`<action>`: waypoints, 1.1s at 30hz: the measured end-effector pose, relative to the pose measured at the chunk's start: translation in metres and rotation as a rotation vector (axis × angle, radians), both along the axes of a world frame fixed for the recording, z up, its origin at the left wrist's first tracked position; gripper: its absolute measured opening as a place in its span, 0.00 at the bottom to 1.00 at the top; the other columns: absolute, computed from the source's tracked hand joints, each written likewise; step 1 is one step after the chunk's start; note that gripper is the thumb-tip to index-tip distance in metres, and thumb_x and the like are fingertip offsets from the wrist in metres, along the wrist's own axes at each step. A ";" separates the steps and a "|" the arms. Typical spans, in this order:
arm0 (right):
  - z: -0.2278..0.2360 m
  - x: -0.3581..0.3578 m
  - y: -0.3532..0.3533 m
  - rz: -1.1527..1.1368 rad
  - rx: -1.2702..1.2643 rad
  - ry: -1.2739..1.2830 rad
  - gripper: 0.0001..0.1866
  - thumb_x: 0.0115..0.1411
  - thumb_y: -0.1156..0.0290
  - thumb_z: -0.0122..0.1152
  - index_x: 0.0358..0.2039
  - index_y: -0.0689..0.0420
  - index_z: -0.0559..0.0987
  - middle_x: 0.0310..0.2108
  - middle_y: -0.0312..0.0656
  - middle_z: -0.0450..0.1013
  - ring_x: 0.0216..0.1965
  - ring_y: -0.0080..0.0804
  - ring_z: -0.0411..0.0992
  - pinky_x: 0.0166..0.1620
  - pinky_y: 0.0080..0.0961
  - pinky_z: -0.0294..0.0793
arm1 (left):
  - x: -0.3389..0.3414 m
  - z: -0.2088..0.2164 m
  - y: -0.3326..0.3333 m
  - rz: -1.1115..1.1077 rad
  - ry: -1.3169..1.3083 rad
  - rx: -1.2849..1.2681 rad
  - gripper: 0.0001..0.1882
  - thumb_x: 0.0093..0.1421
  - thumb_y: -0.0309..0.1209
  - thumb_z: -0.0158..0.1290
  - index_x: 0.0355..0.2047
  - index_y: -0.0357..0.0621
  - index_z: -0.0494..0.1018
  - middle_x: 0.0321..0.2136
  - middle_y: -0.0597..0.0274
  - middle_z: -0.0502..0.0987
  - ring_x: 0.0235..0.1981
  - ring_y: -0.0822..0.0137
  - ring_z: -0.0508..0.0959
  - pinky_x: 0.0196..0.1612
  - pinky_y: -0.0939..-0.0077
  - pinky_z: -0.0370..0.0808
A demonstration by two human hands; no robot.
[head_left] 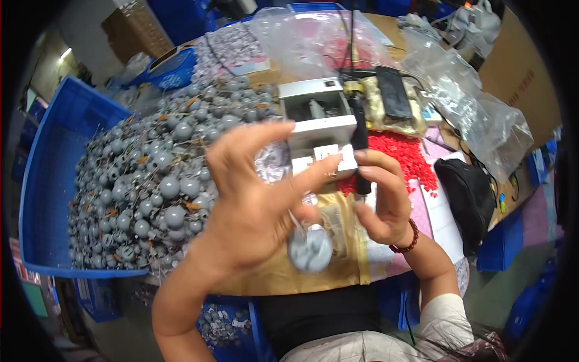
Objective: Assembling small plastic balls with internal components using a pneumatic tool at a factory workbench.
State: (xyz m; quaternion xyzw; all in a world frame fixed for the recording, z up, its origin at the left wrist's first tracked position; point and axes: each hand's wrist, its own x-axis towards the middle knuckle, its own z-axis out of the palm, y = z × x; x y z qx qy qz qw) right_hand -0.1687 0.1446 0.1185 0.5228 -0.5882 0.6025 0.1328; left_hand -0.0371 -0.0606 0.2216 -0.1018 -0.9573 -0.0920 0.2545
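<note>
The left hand (247,205) is the item nearest the camera, raised over the worktop (511,211) and motion-blurred. Its upper fingers are spread; whether its thumb and index finger are clamped on anything cannot be told. A grey ball (310,250), also blurred, is located directly below that thumb, with a thin pale strand running up toward it. The ball appears over the gold sheet (253,277) along the worktop's near edge; contact with the sheet cannot be determined.

The right hand (389,199), with a dark red bead bracelet (410,238) at the wrist, is positioned to the right of the ball. Its fingers are curled, with the fingertips and thumb apart, beside the lower end of a black cylindrical handle (360,133).

A white box (319,125) with an open compartment is located beyond the hands, left of the handle. Red pieces (401,157) lie to the handle's right. Behind them, a black phone (393,93) rests on a wrapped bundle (373,99). A black pouch (464,196) lies near the worktop's right edge.

A blue crate (48,211) occupies the left edge; a pile of grey balls (151,181) extends from it across the worktop's left half. Clear plastic bags (476,96) lie toward the far right corner.
</note>
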 end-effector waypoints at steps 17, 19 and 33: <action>-0.040 0.061 0.017 0.326 0.678 -0.173 0.16 0.58 0.77 0.67 0.49 0.60 0.82 0.35 0.46 0.79 0.37 0.45 0.78 0.38 0.33 0.78 | 0.093 -0.193 0.121 -0.313 -0.403 2.152 0.55 0.60 0.31 0.64 0.75 0.48 0.34 0.66 0.56 0.55 0.68 0.60 0.60 0.65 0.61 0.66; -0.039 0.063 0.016 0.317 0.796 -0.084 0.19 0.55 0.74 0.69 0.49 0.58 0.82 0.38 0.49 0.80 0.38 0.48 0.78 0.41 0.35 0.79 | 0.100 -0.196 0.125 -0.136 -0.395 2.075 0.50 0.61 0.23 0.61 0.74 0.46 0.40 0.59 0.55 0.64 0.61 0.63 0.68 0.62 0.67 0.69; -0.065 0.031 0.000 0.250 0.863 -0.148 0.14 0.55 0.85 0.66 0.42 0.60 0.85 0.36 0.47 0.80 0.37 0.42 0.80 0.40 0.32 0.79 | 0.095 -0.188 0.069 0.246 -0.386 0.932 0.18 0.52 0.26 0.64 0.45 0.40 0.77 0.34 0.52 0.80 0.36 0.51 0.79 0.42 0.61 0.77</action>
